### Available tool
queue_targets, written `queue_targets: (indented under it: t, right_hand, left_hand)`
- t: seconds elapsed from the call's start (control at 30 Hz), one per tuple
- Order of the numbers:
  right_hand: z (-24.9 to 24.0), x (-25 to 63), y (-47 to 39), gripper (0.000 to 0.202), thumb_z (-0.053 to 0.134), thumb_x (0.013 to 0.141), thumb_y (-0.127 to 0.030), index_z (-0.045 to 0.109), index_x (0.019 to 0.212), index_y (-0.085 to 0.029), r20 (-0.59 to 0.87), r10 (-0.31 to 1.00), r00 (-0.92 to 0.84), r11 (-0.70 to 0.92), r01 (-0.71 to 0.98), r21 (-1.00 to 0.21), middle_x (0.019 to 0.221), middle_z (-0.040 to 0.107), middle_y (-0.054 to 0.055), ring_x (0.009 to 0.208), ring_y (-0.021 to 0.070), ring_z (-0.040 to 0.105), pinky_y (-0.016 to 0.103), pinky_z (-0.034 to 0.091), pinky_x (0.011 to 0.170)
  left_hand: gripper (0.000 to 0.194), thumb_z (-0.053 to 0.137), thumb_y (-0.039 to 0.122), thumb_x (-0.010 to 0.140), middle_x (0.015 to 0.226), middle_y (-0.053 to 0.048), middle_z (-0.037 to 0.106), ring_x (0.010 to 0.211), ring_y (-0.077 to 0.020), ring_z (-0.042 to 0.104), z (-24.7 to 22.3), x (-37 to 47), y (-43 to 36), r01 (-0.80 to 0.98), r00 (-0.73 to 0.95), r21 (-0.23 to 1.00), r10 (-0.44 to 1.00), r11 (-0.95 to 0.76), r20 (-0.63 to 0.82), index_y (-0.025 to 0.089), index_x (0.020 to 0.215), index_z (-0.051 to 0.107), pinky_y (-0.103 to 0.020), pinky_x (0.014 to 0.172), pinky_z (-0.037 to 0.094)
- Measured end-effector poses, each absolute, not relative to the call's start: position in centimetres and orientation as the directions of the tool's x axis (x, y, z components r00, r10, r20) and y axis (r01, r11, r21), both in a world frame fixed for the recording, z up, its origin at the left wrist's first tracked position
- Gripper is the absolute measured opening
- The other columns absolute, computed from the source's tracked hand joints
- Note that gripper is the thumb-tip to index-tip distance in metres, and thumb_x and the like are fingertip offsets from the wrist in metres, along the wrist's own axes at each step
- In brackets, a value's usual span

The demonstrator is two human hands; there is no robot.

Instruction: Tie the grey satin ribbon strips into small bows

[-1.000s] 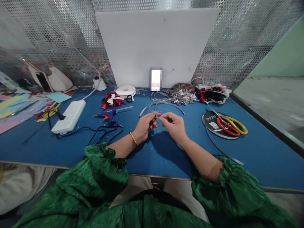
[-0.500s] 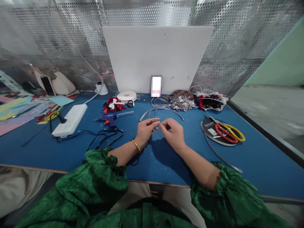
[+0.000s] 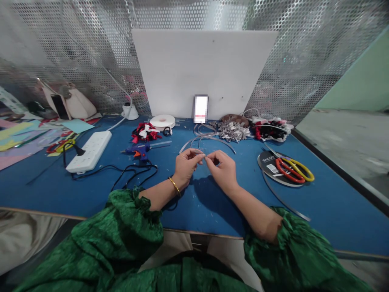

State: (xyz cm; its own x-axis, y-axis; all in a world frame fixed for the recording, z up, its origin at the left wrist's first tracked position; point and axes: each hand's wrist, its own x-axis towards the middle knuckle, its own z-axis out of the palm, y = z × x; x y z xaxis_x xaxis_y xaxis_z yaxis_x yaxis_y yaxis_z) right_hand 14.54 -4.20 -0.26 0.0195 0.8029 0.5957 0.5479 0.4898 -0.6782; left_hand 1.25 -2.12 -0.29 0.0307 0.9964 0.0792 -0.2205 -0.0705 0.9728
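My left hand [image 3: 186, 165], with a gold bangle at its wrist, is closed in a pinch above the blue table. Opposite it, my right hand [image 3: 223, 168] pinches too, thumb against forefinger, and the fingertips of both hands nearly meet. Between them is a small bit of grey ribbon, mostly covered by the fingers. Just behind the hands, narrow shiny grey ribbon [image 3: 212, 138] lies in loose loops. A heap of grey ribbon bows [image 3: 234, 130] sits farther back to the right.
To the left lie a blue glue gun [image 3: 141, 151], red and white bows [image 3: 145, 132], a white ribbon roll [image 3: 162, 121] and a power strip [image 3: 89, 152]. Scissors [image 3: 291, 170] rest on a black spool disc [image 3: 267, 164] at right. A phone [image 3: 200, 108] leans on the white board [image 3: 203, 65].
The fingertips have shifted very slightly, still pinched together. The view has tilted a little; the things on the table stay where they were.
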Motion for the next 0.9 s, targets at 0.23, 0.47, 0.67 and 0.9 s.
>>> queue_targets:
  t: [0.23, 0.47, 0.67, 0.9]
  right_hand:
    - [-0.3, 14.7, -4.0, 0.018, 0.057, 0.085, -0.022, 0.057, 0.067, -0.021, 0.577, 0.815, 0.050, 0.467, 0.533, -0.706, 0.066, 0.056, 0.000, 0.062, 0.0142, 0.049, 0.028, 0.039, 0.060]
    - [-0.8, 14.8, -3.5, 0.017, 0.061, 0.084, -0.030, 0.062, 0.070, -0.021, 0.493, 0.870, 0.021, 0.444, 0.404, -0.800, 0.066, 0.057, 0.000, 0.060, 0.0137, 0.050, 0.027, 0.040, 0.060]
    - [-0.5, 14.8, -3.3, 0.014, 0.064, 0.081, -0.031, 0.067, 0.074, -0.020, 0.408, 0.913, -0.010, 0.399, 0.223, -0.889, 0.063, 0.055, -0.002, 0.054, 0.0117, 0.050, 0.027, 0.040, 0.057]
    - [-0.4, 15.1, -3.1, 0.023, 0.059, 0.083, -0.035, 0.059, 0.066, -0.019, 0.319, 0.941, -0.115, 0.336, 0.193, -0.922, 0.054, 0.047, -0.005, 0.051, 0.0102, 0.040, 0.025, 0.032, 0.052]
  left_hand:
    - [0.034, 0.077, 0.043, 0.064, 0.059, 0.002, 0.052, 0.048, -0.0036, 0.039, -0.6, 1.2, -2.1, -0.243, 0.132, 0.969, 0.991, 0.053, -0.021, 0.013, 0.062, 0.060, -0.019, 0.045, 0.026]
    - [0.029, 0.069, 0.035, 0.071, 0.054, 0.007, 0.039, 0.047, -0.0040, 0.031, -0.6, 1.3, -2.2, -0.223, 0.170, 0.974, 0.985, 0.046, -0.008, 0.016, 0.062, 0.049, -0.019, 0.049, 0.031]
    - [0.025, 0.065, 0.034, 0.072, 0.055, 0.007, 0.037, 0.047, -0.0049, 0.030, -0.7, 1.3, -2.1, -0.187, 0.197, 0.981, 0.980, 0.057, -0.020, 0.017, 0.066, 0.049, -0.019, 0.048, 0.027]
    - [0.028, 0.066, 0.036, 0.072, 0.052, 0.008, 0.032, 0.046, -0.0050, 0.023, -0.4, 1.2, -2.2, -0.170, 0.275, 0.981, 0.961, 0.090, -0.041, 0.017, 0.064, 0.047, -0.021, 0.046, 0.018]
